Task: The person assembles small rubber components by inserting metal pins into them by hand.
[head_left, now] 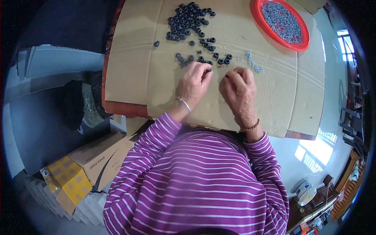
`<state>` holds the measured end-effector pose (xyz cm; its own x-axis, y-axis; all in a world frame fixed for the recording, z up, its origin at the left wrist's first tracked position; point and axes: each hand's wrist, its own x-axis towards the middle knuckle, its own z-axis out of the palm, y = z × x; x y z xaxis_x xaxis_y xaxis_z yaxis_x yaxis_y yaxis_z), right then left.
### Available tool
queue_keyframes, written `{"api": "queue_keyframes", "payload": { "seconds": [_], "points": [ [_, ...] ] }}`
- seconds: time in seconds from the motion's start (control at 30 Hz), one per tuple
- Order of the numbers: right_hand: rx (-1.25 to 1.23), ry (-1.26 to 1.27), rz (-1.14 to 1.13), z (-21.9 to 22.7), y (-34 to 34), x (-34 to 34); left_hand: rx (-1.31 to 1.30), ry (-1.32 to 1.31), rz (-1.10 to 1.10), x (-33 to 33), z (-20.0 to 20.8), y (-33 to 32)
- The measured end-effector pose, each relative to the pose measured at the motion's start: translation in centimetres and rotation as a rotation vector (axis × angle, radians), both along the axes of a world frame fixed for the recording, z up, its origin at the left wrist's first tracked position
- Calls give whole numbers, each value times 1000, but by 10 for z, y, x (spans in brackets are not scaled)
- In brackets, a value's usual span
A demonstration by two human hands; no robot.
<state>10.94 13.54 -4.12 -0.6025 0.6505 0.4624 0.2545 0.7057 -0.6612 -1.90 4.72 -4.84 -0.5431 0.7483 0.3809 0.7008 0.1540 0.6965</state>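
Note:
My left hand [192, 84] is closed in a pinch on a small black round part [208, 70], mostly covered by the fingertips. To its right, my right hand [239, 88] is curled with thumb and fingers pressed together. A tiny dark bit shows at those fingertips, too small to name. Just beyond both hands lie several loose black ring-shaped parts [221, 61]. A small scatter of shiny silver metal pieces [253, 65] rests beyond the right hand. Farther off, a large heap of the same black parts [186, 21] spreads over the cardboard.
Flattened cardboard [129, 70] covers the table. A red round tray [258, 16] full of small silver metal pieces stands at the far right. Cardboard boxes [103, 156], one wrapped in yellow tape [70, 178], sit on the floor at the left. Wooden furniture [344, 188] is at the lower right.

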Motion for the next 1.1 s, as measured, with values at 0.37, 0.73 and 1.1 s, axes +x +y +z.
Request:
{"api": "queue_keyframes", "payload": {
  "seconds": [0.37,0.73,1.1],
  "points": [
    [-991,513,2,20,1,28,161,-1214,-223,2,22,-24],
    [32,-60,-135,-3,17,52,267,-1781,-344,2,9,-37],
    [115,-141,113,11,-1,55,246,-1783,-301,2,6,-41]
  ]
}}
